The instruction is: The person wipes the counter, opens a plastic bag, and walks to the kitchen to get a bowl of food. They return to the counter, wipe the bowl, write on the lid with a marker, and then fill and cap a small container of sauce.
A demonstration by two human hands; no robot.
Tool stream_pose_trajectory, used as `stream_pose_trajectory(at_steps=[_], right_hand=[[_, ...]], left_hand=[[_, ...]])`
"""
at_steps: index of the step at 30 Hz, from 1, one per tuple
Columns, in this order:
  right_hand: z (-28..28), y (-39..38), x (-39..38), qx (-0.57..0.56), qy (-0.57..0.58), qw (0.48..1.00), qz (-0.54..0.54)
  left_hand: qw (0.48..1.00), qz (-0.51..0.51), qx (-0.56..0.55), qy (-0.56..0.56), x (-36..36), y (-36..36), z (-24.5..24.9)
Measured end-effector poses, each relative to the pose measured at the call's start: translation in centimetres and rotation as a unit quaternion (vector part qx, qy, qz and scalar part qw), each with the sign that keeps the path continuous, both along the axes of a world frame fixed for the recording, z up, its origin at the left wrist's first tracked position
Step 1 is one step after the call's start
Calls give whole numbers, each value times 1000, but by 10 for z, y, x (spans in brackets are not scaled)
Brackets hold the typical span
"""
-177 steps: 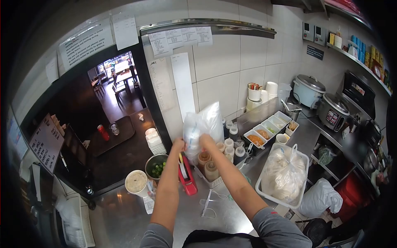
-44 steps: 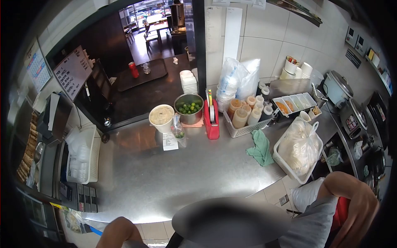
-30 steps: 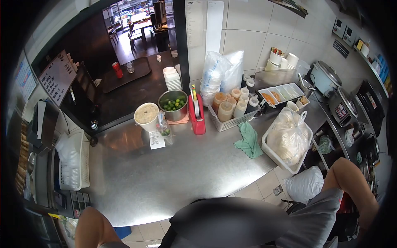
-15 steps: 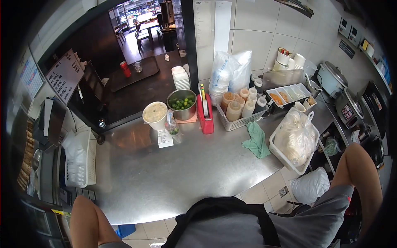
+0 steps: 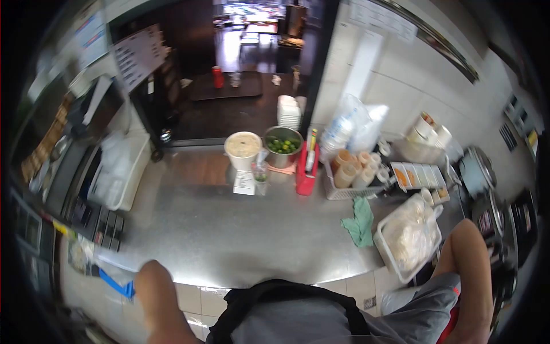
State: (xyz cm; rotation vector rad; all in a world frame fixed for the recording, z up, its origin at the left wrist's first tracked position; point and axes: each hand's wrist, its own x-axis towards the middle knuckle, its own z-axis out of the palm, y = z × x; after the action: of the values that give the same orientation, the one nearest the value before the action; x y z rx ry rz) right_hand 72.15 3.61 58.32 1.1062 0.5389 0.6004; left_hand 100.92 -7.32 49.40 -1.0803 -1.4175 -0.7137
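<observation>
Neither of my hands shows; only bent arms are visible, the left elbow at the lower left and the right elbow at the lower right. Black straps lie over a grey shirt. On the steel counter point(image 5: 195, 229) stands a lidded white tub point(image 5: 243, 148) with a receipt point(image 5: 244, 183) in front of it. Beside the receipt is a small clear bag point(image 5: 259, 174) with something green inside. A metal pot point(image 5: 282, 158) holds small green citrus fruits point(image 5: 282, 144). To its right stands a red tape dispenser point(image 5: 306, 179).
A grey basket point(image 5: 349, 194) of sauce bottles and a green cloth point(image 5: 360, 223) lie to the right. Near the right edge sits a white basket point(image 5: 395, 265) with a filled plastic bag point(image 5: 409, 232). Another white basket point(image 5: 134, 178) stands left. Rice cookers point(image 5: 476, 172) line the right wall.
My view has shifted left and tilted, so the counter's contents appear farther right. My left elbow has moved away from the counter's left side. No counter item has visibly moved.
</observation>
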Motion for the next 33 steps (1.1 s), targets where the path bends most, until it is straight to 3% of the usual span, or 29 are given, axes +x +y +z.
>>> stream_pose_trajectory(at_steps=[1, 2, 3, 4, 5, 8, 11, 16, 18, 20, 22, 23, 27, 30, 33], right_hand=[[2, -12, -2, 10, 6, 998, 64], [6, -25, -3, 22, 15, 992, 127], [9, -39, 1, 34, 21, 981, 192], [16, -53, 15, 45, 64, 948, 310], [17, -60, 15, 46, 54, 943, 324], [14, -77, 4, 68, -19, 935, 347], [4, -106, -1, 174, 17, 915, 365], [-9, -135, 29, 251, 24, 882, 398], [-14, -142, 64, 253, 53, 800, 541], [-23, -145, 96, 236, 62, 689, 682], [-31, -143, 122, 281, 80, 676, 677], [-35, -141, 133, 307, 95, 671, 669], [-32, -104, 201, 207, 93, 451, 863], [-31, -65, 241, 188, 77, 322, 925], [-42, -16, 289, 269, 171, 197, 927]], left_hand=[[983, -163, -66, 57, -6, 7, -14], [971, -201, -89, 90, -10, 14, -19], [982, -132, -62, 123, -12, 21, -24], [971, 133, 119, 159, -18, 33, -24], [876, 385, 268, 114, -25, 45, -24], [862, 437, 238, 96, -29, 61, -34], [821, 503, 250, 102, -29, 91, -41], [764, 576, 255, 139, -39, 142, -40], [707, 632, 282, 145, -44, 164, -41], [604, 707, 331, 160, -51, 194, -48], [493, 758, 343, 253, -63, 209, -61], [477, 780, 321, 246, -68, 220, -64], [382, 867, 246, 205, -79, 270, -60], [328, 911, 144, 202, -64, 301, -34], [267, 934, 158, 180, -64, 354, -38]])
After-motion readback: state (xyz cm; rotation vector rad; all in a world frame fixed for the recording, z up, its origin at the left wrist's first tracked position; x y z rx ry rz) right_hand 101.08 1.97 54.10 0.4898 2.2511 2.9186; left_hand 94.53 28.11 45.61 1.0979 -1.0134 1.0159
